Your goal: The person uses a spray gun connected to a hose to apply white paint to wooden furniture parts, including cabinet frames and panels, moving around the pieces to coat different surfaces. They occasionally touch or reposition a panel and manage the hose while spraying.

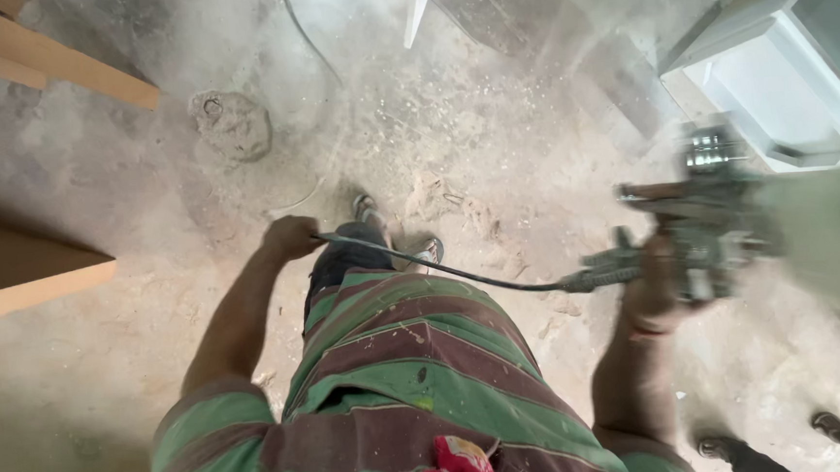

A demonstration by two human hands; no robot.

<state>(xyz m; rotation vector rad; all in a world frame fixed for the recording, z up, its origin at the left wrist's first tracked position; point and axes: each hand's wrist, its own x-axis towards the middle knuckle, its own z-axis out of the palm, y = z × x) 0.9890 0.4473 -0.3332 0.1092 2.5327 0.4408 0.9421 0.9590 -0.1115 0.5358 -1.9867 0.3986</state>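
The person is wearing a short-sleeved shirt (400,383) in green and maroon stripes, flecked with pale paint spots. Dark trousers (343,255) are showing below it, and grey sandals (368,208) are covering the feet.

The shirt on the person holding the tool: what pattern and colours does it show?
The shirt has broad green and maroon stripes, seen best in the head view.

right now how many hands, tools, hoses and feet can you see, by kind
hands: 2, left hand gripping the hose, right hand gripping the spray gun
spray gun: 1, blurred
hose: 1, black, running between the two hands
wearer's feet: 2
another person's feet: 2, bottom right
total: 8
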